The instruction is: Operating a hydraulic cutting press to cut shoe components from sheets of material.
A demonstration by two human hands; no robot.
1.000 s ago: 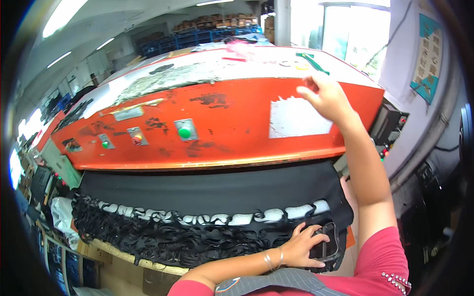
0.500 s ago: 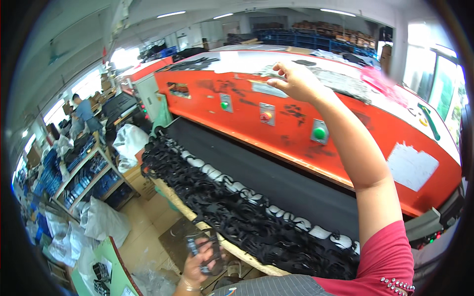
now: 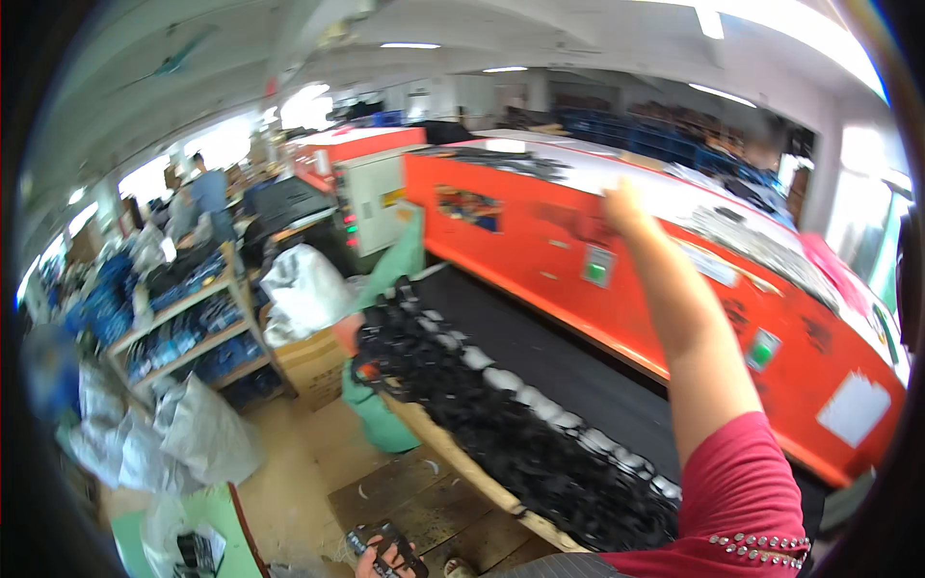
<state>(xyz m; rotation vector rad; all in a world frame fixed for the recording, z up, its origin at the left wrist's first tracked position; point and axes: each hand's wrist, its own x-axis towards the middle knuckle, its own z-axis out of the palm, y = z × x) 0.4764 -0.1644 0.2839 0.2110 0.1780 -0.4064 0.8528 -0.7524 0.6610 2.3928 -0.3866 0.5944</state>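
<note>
My right arm reaches out over the orange-red machine. My right hand is at the machine's upper front edge, its fingers smeared by motion. Below and left of that hand is a green push button; another green button lies right of my forearm. Low in the picture, my left hand is closed around a dark object with glossy grey parts, whose kind I cannot make out. Between me and the machine, black strap-like pieces are heaped beside a row of white pads on a dark belt.
A pale wooden edge runs along the heap's near side. Left are a shelf rack of blue items, white sacks, a cardboard box and a green table. Another person stands far left.
The view has swung left. My right hand has moved left along the machine's upper edge. My left hand, still holding the dark object, now sits lower in the picture.
</note>
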